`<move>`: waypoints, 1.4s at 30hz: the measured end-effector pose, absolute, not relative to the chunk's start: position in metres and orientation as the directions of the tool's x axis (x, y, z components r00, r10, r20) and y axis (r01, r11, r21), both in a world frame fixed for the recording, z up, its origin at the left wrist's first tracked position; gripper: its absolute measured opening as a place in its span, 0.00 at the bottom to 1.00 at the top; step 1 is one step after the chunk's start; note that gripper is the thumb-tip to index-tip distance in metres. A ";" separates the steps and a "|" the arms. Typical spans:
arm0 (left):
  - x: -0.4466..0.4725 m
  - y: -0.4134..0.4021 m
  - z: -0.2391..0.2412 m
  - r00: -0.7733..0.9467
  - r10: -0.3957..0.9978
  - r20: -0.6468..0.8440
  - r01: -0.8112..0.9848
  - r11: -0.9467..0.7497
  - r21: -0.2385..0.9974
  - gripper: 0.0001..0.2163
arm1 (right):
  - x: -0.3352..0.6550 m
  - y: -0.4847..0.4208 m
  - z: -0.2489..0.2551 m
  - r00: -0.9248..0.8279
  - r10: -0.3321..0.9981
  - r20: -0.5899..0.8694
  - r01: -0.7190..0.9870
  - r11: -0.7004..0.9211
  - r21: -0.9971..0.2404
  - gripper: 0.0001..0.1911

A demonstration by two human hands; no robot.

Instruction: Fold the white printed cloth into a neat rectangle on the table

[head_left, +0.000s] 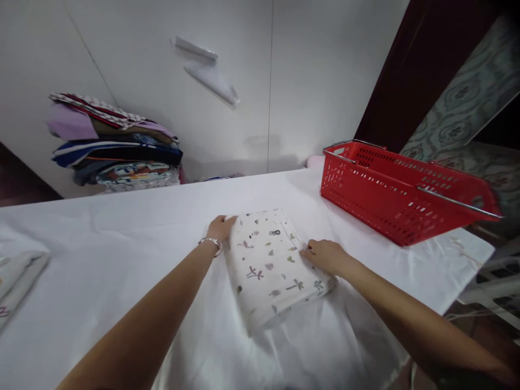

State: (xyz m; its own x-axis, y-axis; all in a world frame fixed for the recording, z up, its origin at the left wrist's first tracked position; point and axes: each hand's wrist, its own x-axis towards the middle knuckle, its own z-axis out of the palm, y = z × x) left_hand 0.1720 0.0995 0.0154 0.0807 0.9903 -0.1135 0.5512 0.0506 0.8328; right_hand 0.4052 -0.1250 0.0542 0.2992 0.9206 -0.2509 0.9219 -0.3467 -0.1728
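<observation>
A folded white cloth with small printed flowers lies on the white-covered table, straight ahead of me. My left hand, with a silver bracelet at the wrist, grips the cloth's far left corner, fingers curled around the edge. My right hand rests on the cloth's right edge with fingers bent down onto it. Both arms reach forward from the near side.
A red plastic basket with metal handles stands at the table's right end. A stack of folded coloured fabrics sits at the back left against the white wall. Another folded pale cloth lies at the left edge.
</observation>
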 end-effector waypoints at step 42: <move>0.101 0.036 0.040 0.183 0.959 -0.217 0.221 0.175 0.960 0.12 | 0.403 -0.101 0.061 0.352 0.909 -0.224 0.578 -0.399 -0.712 0.32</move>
